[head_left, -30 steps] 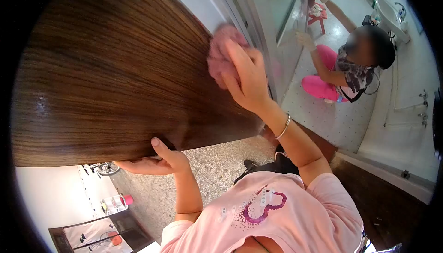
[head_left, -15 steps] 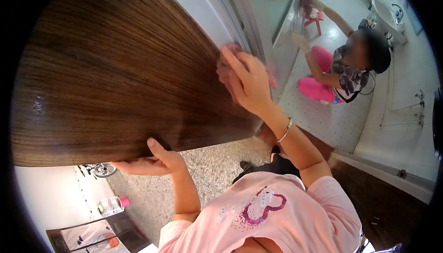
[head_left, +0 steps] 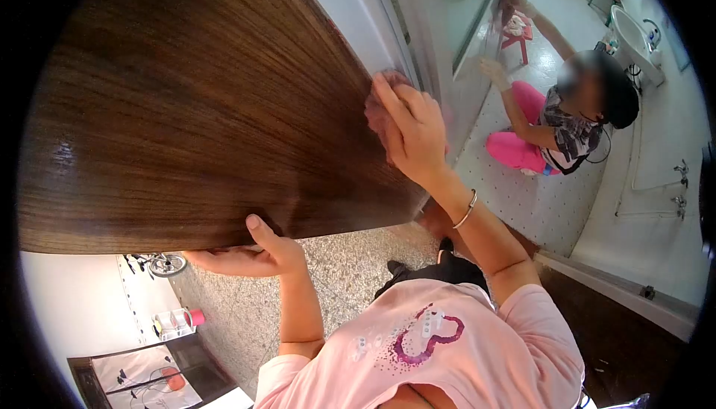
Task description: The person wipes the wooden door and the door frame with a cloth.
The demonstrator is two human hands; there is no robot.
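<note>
A dark brown wood-grain door (head_left: pixel 186 118) fills the upper left of the head view. My left hand (head_left: pixel 274 254) grips its lower edge, thumb on the near face and fingers behind the edge, partly hidden. With my right hand (head_left: pixel 419 133) I press a crumpled pink cloth (head_left: pixel 379 113) against the door's side, beside the pale frame (head_left: pixel 354 14). My fingers lie over the cloth and hide part of it.
A co-worker in pink trousers (head_left: pixel 511 152) squats in the tiled room at the right, hands near a glass-panelled door. Beyond are a red stool (head_left: pixel 524 45) and a washbasin (head_left: pixel 629 32). Taps (head_left: pixel 680 204) stick out of the right wall. A bicycle (head_left: pixel 165 264) stands lower left.
My right hand and the cloth have shifted slightly to the right in view. The door's lower left edge appears a little higher, with my left hand still on it.
</note>
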